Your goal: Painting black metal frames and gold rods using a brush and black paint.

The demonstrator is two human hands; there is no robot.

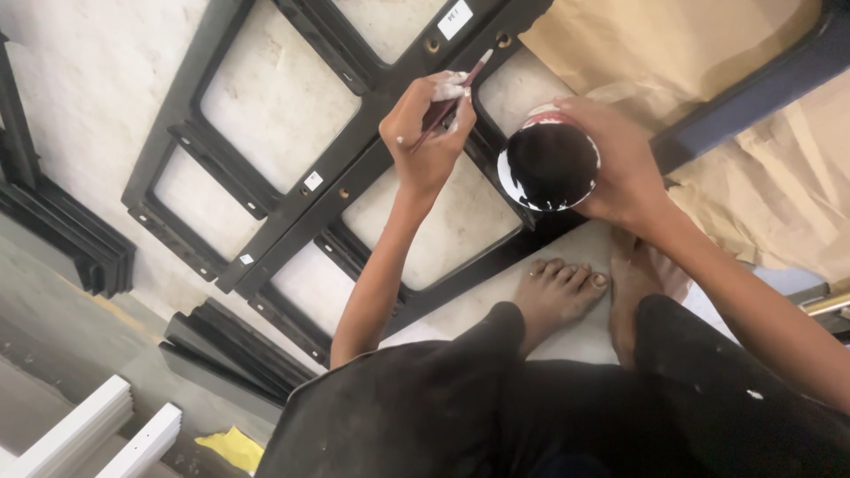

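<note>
Squatting low, bare feet (567, 292) are kept flat on the floor (71, 97) beside the work. A small tin of black paint (551, 165) is gripped from the side by the right hand (620, 159), just above the frame. A thin brush (452, 104) is pinched in the closed left hand (429, 133), over the black metal frame (292, 204) lying on the floor. Little paint should be loaded, and strokes kept slow along the bar. The brush tip is hidden behind the fingers, so where it touches cannot be told. The frame's far end is cut off.
</note>
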